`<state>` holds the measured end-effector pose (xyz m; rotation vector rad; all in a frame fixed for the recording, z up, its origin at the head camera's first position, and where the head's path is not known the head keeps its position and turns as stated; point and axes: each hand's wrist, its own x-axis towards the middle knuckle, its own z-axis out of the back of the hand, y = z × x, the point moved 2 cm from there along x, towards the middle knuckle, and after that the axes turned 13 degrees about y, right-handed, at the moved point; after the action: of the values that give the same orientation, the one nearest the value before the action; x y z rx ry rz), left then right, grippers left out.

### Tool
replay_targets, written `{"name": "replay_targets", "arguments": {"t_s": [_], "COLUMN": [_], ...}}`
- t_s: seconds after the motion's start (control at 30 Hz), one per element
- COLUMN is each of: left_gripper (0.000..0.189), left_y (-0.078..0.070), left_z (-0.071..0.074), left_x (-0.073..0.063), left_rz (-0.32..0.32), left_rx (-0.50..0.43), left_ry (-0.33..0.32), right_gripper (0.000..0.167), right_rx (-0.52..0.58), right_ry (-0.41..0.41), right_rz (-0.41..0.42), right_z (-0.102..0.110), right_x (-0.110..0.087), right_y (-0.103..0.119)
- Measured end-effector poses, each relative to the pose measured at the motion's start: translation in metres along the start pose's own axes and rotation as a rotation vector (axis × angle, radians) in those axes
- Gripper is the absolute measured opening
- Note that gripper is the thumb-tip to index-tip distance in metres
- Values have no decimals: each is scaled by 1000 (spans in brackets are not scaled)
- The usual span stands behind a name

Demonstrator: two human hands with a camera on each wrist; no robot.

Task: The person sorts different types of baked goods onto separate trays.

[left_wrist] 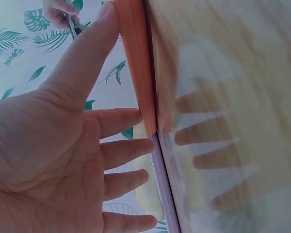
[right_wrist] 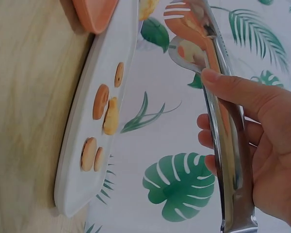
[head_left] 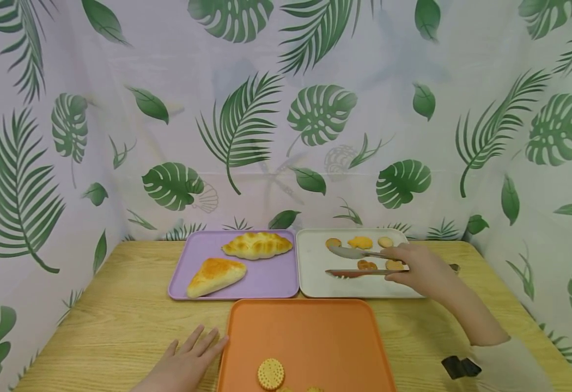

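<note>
My right hand (head_left: 420, 272) grips a pair of metal tongs (right_wrist: 228, 165) above the white tray (head_left: 312, 283). The tongs' two ends stand apart, with nothing between them in the right wrist view. Several small cookies lie on that tray, among them a yellow one (head_left: 360, 242) and a brown one (head_left: 366, 264). At the left edge of the orange tray (head_left: 310, 332), my left hand (head_left: 183, 362) lies with its fingers spread. Its fingertips touch or nearly touch the tray's rim. A round cookie (head_left: 271, 374) sits on the orange tray; others at the frame's bottom are cut off.
To the left of the white tray stands a purple tray (head_left: 271, 280), carrying a triangular bread (head_left: 216, 277) and a long ridged bread (head_left: 256, 245). All three trays rest on a wooden table (head_left: 119, 305). A leaf-patterned curtain (head_left: 266, 54) closes off the back and sides.
</note>
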<state>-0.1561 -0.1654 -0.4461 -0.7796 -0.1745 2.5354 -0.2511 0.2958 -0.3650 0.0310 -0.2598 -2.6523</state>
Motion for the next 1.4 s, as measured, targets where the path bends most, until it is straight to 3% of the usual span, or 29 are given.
{"name": "replay_targets", "arguments": {"t_s": [0.33,0.6,0.93,1.03,1.17,1.27,1.4], "left_gripper": [106,107,101,100,100,100,100], "left_y": [1,0,-1,-1,-1,-1,-1], "left_z": [-1,-2,-1,0,0,0,-1], "left_x": [2,2,2,1,2,2,2], "left_rz": [8,0,-6,-4,5,11,11], "left_rx": [-5,-9,-23,-24,-27,-32,-38], "left_ry": [4,-4,-15,-15,-6,-1,-1], "right_gripper": [47,50,53,49,45,44,44], "right_rx": [-12,22,49,95,187,205,179], "right_ry": [7,86,34,147,313,340,315], "right_rz": [63,110,360,307,175,152,136], "right_z": [-9,-23,-45,-48,-50,-50,-50], "right_x": [-44,-63,-73,-72,-72,-72,-71], "right_y": [31,47,68,75,83,87,89]}}
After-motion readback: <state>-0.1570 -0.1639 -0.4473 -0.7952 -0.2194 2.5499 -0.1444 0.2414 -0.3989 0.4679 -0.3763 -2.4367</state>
